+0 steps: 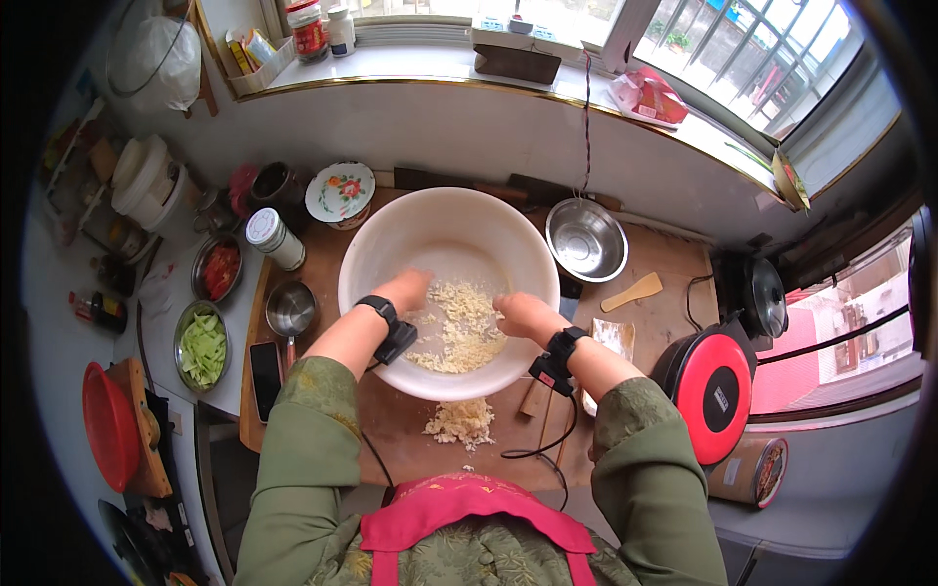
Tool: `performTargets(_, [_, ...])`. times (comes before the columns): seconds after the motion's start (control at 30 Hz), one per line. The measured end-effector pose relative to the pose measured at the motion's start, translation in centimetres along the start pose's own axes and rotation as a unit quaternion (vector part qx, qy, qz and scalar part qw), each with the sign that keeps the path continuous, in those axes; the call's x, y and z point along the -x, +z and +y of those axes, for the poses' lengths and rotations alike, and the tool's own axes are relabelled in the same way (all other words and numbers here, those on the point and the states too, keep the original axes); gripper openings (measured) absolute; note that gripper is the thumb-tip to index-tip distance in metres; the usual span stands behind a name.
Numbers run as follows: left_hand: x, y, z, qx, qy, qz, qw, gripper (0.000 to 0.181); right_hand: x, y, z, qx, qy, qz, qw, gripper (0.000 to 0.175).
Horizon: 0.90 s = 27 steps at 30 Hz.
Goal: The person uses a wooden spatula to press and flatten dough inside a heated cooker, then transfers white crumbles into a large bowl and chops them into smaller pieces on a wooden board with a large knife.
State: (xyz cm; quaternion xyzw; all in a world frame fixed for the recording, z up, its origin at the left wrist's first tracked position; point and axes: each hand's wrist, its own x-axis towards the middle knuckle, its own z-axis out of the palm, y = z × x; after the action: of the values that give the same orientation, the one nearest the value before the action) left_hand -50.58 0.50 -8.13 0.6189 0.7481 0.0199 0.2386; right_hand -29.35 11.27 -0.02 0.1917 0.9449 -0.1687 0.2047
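A large white basin (447,209) stands before me on a wooden board (396,439). Crumbly pale dough (462,329) covers part of its bottom. My left hand (409,289) is inside the basin, at the left edge of the crumbs, its fingers blurred by motion. Across from it, my right hand (524,315) is at the right edge of the crumbs with its fingers bent. Blur and angle hide whether either hand holds any dough. Just outside the near rim, a small heap of similar crumbs (460,423) lies on the board.
Right of the basin are a steel bowl (586,238), a wooden scraper (632,291) and a red electric pan (714,395). To the left stand a steel ladle (291,308), a smartphone (265,381), a lidded jar (277,238) and a bowl of chopped greens (203,346). Cables hang from both wrists.
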Motion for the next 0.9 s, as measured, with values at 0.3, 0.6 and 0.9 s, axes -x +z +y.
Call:
performTargets(0.3, [1.9, -0.7, 5.0, 0.06, 0.123, -0.28, 0.95, 0.055, -2.8, 3.4, 0.9, 0.049, -0.106, -0.141, 0.983, 0.022])
performTargets(0.6, [4.1, -1.2, 1.8, -0.074, 0.056, -0.137, 0.986, 0.048, -2.1, 2.7, -0.5, 0.065, -0.12, -0.146, 0.98, 0.023])
performTargets(0.9, [2.2, -0.1, -2.5, -0.045, 0.107, 0.03, 0.993, 0.053, -2.5, 2.8, -0.1, 0.004, -0.106, -0.102, 0.989, 0.021])
